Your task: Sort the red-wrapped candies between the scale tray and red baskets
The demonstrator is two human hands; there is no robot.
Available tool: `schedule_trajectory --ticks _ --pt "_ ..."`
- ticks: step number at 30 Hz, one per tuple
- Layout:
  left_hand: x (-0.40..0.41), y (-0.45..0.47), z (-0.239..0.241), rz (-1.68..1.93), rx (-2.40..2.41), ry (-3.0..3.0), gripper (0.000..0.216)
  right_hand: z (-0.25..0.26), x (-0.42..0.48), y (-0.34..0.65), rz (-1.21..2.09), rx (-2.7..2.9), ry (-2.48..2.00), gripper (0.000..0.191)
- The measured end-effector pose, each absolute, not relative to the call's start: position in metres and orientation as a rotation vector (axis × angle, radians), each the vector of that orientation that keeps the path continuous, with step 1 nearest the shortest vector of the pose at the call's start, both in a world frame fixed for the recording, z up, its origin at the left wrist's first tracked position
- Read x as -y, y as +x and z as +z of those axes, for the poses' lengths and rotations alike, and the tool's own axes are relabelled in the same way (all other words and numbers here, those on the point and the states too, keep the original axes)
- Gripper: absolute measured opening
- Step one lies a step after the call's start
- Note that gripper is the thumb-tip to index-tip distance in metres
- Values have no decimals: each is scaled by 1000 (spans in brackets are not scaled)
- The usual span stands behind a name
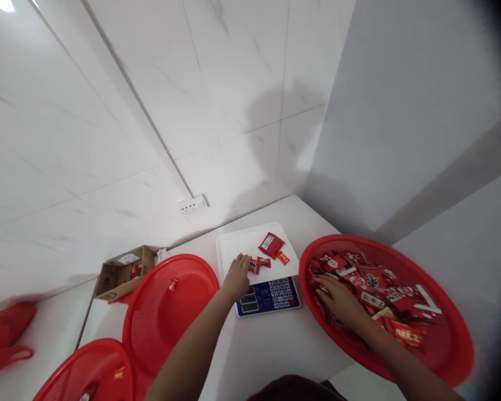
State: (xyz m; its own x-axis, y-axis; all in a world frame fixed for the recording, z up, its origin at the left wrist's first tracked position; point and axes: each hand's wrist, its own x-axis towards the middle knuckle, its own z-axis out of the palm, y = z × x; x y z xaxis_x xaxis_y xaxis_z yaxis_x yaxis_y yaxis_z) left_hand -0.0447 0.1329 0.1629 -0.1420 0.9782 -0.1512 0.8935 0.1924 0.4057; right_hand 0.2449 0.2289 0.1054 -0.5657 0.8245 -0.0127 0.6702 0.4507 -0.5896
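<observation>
My left hand [237, 278] is over the front left of the white tray [236, 245] of a digital scale. Its fingers are slightly bent and loosely apart, beside a small red wrapped packet [254, 265] with black print. Behind that lie a larger red packet [271, 245] and a small red packet with yellow letters [283, 257]. My right hand [338, 299] reaches into a red plastic basket [455, 345] holding many red snack packets [371, 281]. Its fingers and thumb close round a small packet at the basket's left side, partly hidden by the hand.
The scale's blue keypad panel [269, 296] faces me. To the left are a red basket [171, 328] with one small packet and another red basket [104, 351] with a few. A cardboard box [119, 275] stands behind them, and a socket [194, 205] is on the wall.
</observation>
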Motion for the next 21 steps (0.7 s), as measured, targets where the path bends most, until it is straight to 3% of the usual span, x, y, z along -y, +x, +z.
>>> schedule_trajectory --ticks 9,16,21 --pt "-159 -41 148 563 -2156 1541 51 126 -223 245 821 2368 -1308 36" --pt "-92 -49 164 1075 -2340 1000 53 146 -226 168 742 2508 -1085 40" --pt "-30 -75 164 1200 -2430 658 60 135 -229 121 604 2670 -1198 45"
